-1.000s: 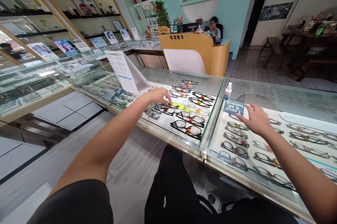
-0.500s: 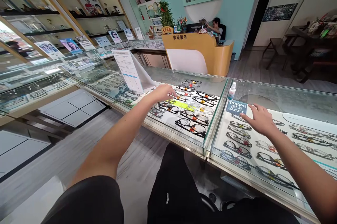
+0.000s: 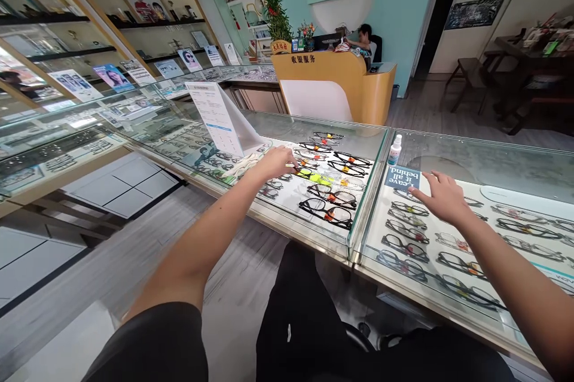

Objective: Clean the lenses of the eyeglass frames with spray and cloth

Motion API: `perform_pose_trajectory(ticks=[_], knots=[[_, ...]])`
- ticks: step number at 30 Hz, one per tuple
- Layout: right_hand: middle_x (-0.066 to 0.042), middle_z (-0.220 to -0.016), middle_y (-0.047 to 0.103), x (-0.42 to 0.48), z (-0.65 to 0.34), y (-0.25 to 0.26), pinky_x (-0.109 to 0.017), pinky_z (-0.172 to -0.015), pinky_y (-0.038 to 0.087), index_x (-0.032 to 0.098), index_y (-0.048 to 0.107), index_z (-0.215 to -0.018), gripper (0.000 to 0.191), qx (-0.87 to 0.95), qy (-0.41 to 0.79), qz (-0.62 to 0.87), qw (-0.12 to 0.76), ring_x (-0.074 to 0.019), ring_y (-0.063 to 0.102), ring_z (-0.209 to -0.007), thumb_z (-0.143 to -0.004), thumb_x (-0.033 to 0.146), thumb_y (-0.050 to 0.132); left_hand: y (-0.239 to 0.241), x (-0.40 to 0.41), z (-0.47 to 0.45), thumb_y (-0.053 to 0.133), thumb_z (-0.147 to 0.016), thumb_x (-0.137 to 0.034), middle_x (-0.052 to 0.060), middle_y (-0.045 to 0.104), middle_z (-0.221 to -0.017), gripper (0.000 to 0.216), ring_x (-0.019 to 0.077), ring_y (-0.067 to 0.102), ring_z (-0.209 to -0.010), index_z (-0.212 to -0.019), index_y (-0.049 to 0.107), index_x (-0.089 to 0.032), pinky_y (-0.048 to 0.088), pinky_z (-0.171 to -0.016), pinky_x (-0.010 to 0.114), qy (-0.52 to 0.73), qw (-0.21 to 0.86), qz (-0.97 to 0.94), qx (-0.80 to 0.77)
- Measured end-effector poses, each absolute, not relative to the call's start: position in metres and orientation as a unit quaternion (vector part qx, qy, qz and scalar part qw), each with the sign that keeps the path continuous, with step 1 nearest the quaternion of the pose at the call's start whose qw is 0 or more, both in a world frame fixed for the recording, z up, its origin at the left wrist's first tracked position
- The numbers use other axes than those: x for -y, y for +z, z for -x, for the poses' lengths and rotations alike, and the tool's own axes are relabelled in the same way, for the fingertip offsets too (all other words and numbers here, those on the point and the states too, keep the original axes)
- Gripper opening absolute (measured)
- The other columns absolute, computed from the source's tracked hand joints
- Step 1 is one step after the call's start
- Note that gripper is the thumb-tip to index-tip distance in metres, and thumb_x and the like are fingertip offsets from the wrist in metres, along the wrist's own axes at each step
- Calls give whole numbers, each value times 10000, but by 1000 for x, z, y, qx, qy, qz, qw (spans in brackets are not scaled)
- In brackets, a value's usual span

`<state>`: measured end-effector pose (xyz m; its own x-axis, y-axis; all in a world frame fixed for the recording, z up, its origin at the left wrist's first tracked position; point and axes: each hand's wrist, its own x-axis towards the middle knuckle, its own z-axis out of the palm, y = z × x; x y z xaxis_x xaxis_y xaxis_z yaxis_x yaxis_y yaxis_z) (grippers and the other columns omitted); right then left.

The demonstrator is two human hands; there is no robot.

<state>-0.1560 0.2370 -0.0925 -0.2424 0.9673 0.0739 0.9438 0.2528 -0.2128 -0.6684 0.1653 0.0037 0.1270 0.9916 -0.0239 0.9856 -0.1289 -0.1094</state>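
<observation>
My left hand reaches over the left glass counter, fingers bent and pinched at the near end of a black pair of eyeglasses. Bright yellow-green shows within and beside that frame; the exact grip is partly hidden. Several dark eyeglasses with orange tags lie around it, among them a large black pair at the near edge. My right hand rests on the right counter with its fingers apart. Its thumb and index fingertips are at the edge of a blue printed cloth or card. Just behind that stands a small spray bottle.
A white folded sign stands left of my left hand, with a pale crumpled cloth or glove at its foot. A raised glass seam divides the counters. Beyond, a person sits behind a yellow desk.
The black eyeglasses by my left hand have moved up and right, onto the yellow-green patch. My left hand has dipped slightly. My right hand stays in place; the view has shifted a little.
</observation>
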Motion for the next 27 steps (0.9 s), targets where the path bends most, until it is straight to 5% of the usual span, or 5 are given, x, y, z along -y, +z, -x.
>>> perform_pose_trajectory(ticks=[4, 9, 27], knots=[[-231, -1727, 422, -238, 157, -93, -633, -1227, 395, 145, 473, -1629, 861, 787, 62, 606, 96, -436, 387, -1580, -1024, 745, 349, 10, -164, 640, 721, -942, -392, 101, 716, -1278, 368, 330, 612, -1254, -1291, 797, -305, 448, -1081, 435, -4, 13, 776, 630], [-223, -1731, 416, -236, 158, -90, -618, -1235, 387, 151, 466, -1640, 849, 785, 61, 609, 92, -422, 381, -1588, -1036, 737, 351, 8, -176, 571, 745, -951, -529, 41, 668, -1512, 361, 321, 544, -1416, -1237, 807, -318, 348, -1218, 456, -83, -44, 851, 516], [-222, -1735, 420, -235, 158, -84, -605, -1250, 369, 134, 461, -1648, 855, 786, 72, 607, 92, -419, 381, -1592, -1034, 722, 379, -4, -264, 542, 814, -897, -403, 42, 806, -1312, 166, 305, 619, -1317, -981, 850, -264, 347, -1097, 429, -33, -21, 857, 513]])
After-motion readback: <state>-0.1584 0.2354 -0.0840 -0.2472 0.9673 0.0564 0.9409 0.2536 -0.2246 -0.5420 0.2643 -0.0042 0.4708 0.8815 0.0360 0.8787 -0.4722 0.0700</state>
